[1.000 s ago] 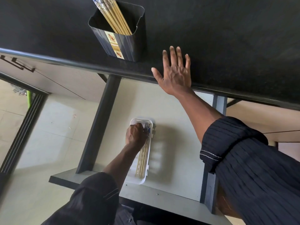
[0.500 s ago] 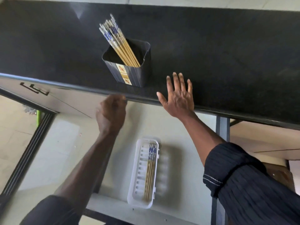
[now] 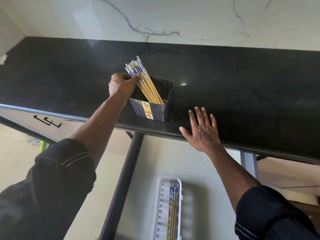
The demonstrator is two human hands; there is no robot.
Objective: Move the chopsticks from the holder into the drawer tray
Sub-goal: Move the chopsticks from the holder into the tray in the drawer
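A dark holder stands near the front edge of the black counter. A bundle of yellow chopsticks with blue-and-white tops leans to the left in it. My left hand is at the bundle's upper part, thumb and fingers pinched on the chopsticks' tops. My right hand lies flat and spread on the counter edge, right of the holder. Below, in the open drawer, a white slotted tray holds a few chopsticks lying lengthwise.
A white marble wall rises behind the counter. The drawer's dark side rail runs along its left. A cabinet front with a black handle is at the left. A beige tiled floor shows at the lower left.
My left hand left the tray in the drawer, rose past the counter edge and now pinches the chopsticks in the holder. The view tilted up. My right hand stayed on the counter.
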